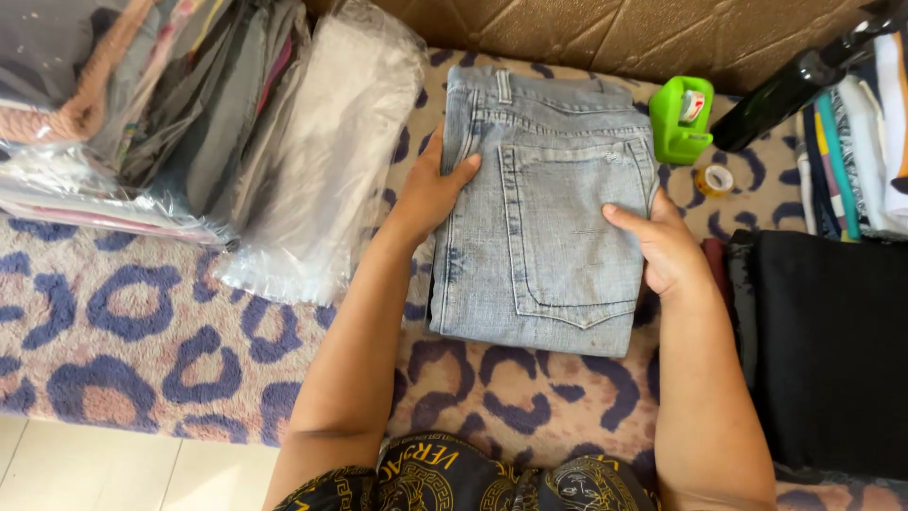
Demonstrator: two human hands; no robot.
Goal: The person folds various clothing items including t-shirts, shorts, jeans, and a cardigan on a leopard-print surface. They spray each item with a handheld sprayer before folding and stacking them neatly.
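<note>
While the folded light-blue jeans lie flat on the leopard-print blanket, we hold them from both sides. Our left hand presses the nine o'clock edge, fingers spread and thumb laid on top of the denim; our right hand grips the three o'clock edge with the thumb over it and the fingers tucked underneath.

As we judge it, the folding is largely done: the jeans form a compact rectangle, back pocket facing up, edges fairly even. Bagging or stacking seems left, since clear plastic bags of clothes wait at ten o'clock and a stack of black garments sits at four o'clock.

The bundle's long axis runs twelve to six, waistband pointing to twelve, the fold at six. A green tape dispenser stands just beyond at one o'clock.
</note>
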